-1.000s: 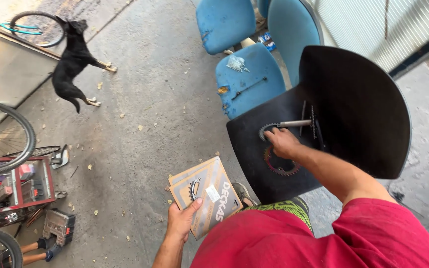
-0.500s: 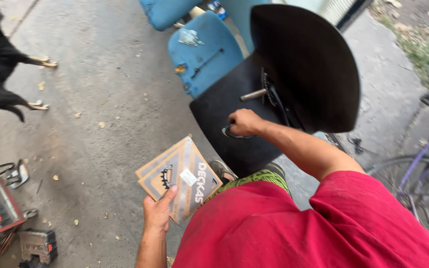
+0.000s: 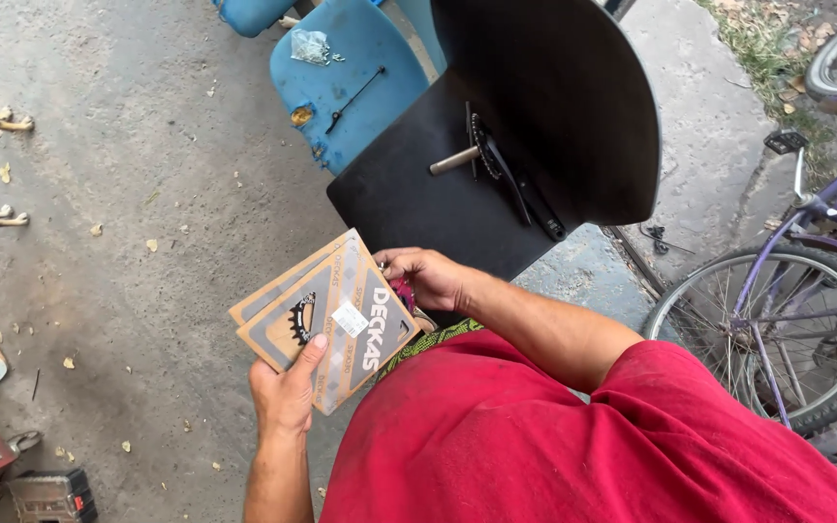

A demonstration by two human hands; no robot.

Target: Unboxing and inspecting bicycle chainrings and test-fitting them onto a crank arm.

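- Concrete floor (image 3: 147, 194) on the left, littered with leaf scraps; tools lie at its lower-left edge.
- Left hand (image 3: 286, 395) grips the cardboard packs (image 3: 326, 315), a black chainring showing through the front one.
- Right hand (image 3: 433, 279), on the crank half a second ago, now pinches the packs' right edge.
- Crank (image 3: 496, 169) lies released on the black chair (image 3: 418, 208).
- Purple bicycle (image 3: 787, 310) stands at right.

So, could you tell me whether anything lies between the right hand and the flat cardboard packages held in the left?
Nothing visible does: the right hand already touches the edge of the cardboard packages, which the left hand grips from below.
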